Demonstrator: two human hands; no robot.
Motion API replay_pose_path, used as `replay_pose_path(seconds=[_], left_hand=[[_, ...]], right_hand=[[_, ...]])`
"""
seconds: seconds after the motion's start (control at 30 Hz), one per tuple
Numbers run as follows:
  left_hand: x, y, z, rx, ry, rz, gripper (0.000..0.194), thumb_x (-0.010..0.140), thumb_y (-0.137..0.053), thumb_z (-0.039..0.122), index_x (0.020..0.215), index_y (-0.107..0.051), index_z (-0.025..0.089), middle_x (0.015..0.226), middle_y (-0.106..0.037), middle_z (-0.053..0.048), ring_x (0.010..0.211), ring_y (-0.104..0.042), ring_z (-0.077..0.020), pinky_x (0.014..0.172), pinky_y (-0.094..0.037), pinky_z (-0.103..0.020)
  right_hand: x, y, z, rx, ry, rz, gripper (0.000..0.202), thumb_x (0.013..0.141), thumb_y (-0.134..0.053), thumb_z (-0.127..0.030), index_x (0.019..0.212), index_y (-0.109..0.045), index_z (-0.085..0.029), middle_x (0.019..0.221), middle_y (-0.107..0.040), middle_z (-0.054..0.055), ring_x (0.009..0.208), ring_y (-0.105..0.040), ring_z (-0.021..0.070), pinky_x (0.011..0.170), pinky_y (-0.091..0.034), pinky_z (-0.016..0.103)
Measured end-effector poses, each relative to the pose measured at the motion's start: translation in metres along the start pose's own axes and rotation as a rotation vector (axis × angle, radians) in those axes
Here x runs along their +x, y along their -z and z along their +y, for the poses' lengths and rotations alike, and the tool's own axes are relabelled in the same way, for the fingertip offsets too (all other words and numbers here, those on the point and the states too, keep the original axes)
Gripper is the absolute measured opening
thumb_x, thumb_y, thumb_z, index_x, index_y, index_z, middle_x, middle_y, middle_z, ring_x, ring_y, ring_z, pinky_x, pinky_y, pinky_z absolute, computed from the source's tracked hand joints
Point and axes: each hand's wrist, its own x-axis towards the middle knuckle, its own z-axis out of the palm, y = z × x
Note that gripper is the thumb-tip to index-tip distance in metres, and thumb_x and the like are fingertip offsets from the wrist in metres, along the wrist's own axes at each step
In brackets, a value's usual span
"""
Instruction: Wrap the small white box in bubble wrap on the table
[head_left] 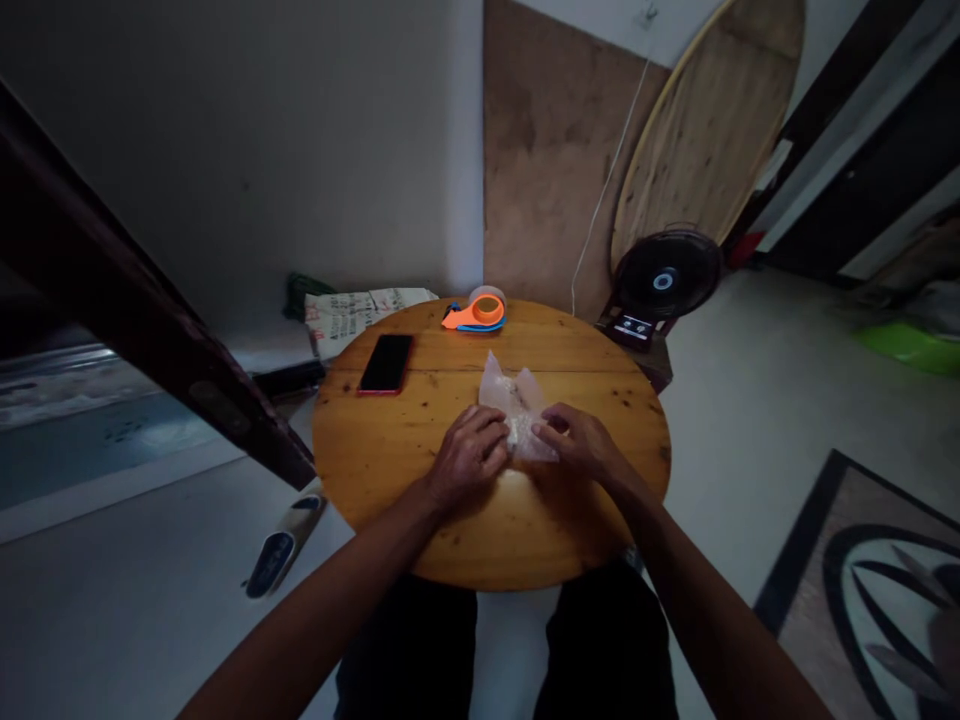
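Observation:
A crumpled, translucent white plastic wrap (525,408) lies near the middle of the round wooden table (367,450). At its left edge is my left hand (470,455), fingers curled and pressed on the plastic. My right hand (577,438) pinches the right edge of the same plastic between thumb and fingers. Something whitish shows through the plastic between the hands, too indistinct to identify.
A black phone (386,363) with a red edge lies at the table's left. At the back edge sits an orange and blue tape dispenser (480,311). A black fan (667,280) stands beyond the table's right rear.

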Motion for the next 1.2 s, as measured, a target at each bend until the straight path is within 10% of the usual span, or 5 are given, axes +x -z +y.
replay_pose_path(seconds=[0.23,0.9,1.2], left_hand=[[-0.001,0.0,-0.001,-0.008,-0.016,0.017,0.017,0.084,-0.05,0.013,0.092,-0.066,0.016,0.102,-0.065,-0.009,0.098,-0.056,-0.0194,0.091,-0.047,-0.037],[-0.001,-0.001,-0.002,-0.044,0.035,-0.038,0.018,0.078,-0.049,0.009,0.089,-0.059,0.017,0.102,-0.062,-0.008,0.098,-0.054,-0.0219,0.091,-0.046,-0.038],[0.001,0.0,-0.002,-0.025,0.024,-0.054,0.017,0.078,-0.049,0.011,0.089,-0.06,0.018,0.101,-0.063,-0.008,0.096,-0.054,-0.0214,0.089,-0.045,-0.037]], right_hand=[[-0.012,-0.019,0.008,0.027,-0.11,0.172,0.029,0.08,-0.056,-0.047,0.082,-0.06,-0.018,0.081,-0.061,0.003,0.074,-0.054,0.0165,0.066,-0.04,0.027],[0.002,-0.025,0.001,0.07,-0.148,0.076,0.019,0.077,-0.051,-0.034,0.068,-0.057,-0.018,0.067,-0.058,-0.001,0.062,-0.049,0.0123,0.056,-0.033,0.023],[0.003,-0.028,-0.002,0.505,-0.162,0.182,0.021,0.068,-0.059,-0.037,0.077,-0.053,-0.019,0.065,-0.051,-0.003,0.057,-0.046,0.0111,0.052,-0.035,0.023]])
